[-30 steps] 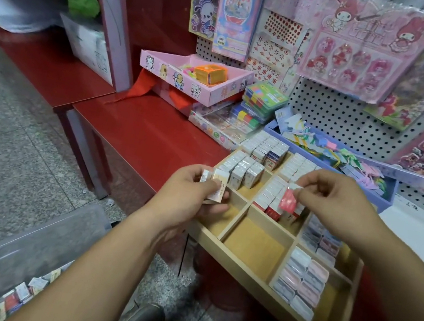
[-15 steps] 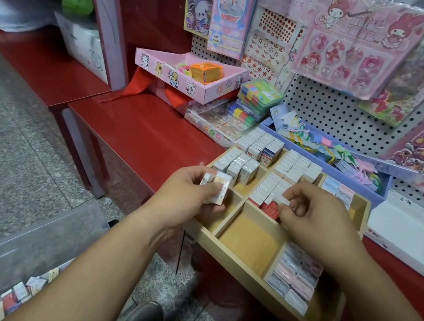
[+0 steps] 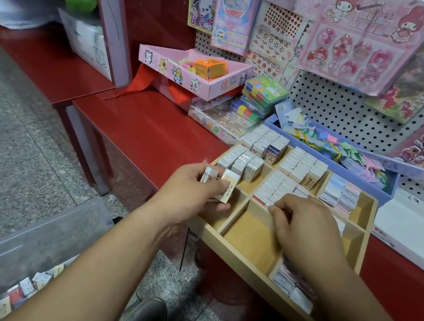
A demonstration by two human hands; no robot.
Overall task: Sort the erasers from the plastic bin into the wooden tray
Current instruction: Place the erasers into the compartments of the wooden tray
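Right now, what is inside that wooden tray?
The wooden tray holds rows of white erasers in its far compartments and pastel erasers on the right; the near middle compartment is bare. The right hand covers whatever lies under it.

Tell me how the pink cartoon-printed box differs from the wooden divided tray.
The pink cartoon-printed cardboard box shows no dividers and holds an orange block; the wooden divided tray has compartments, most stocked with small boxed erasers. The pink box sits farther back, the wooden tray nearer. Both are shallow and open-topped.

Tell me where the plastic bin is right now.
In the head view, the plastic bin sits on the floor at lower left, beside the left forearm, in front of the red shelf.
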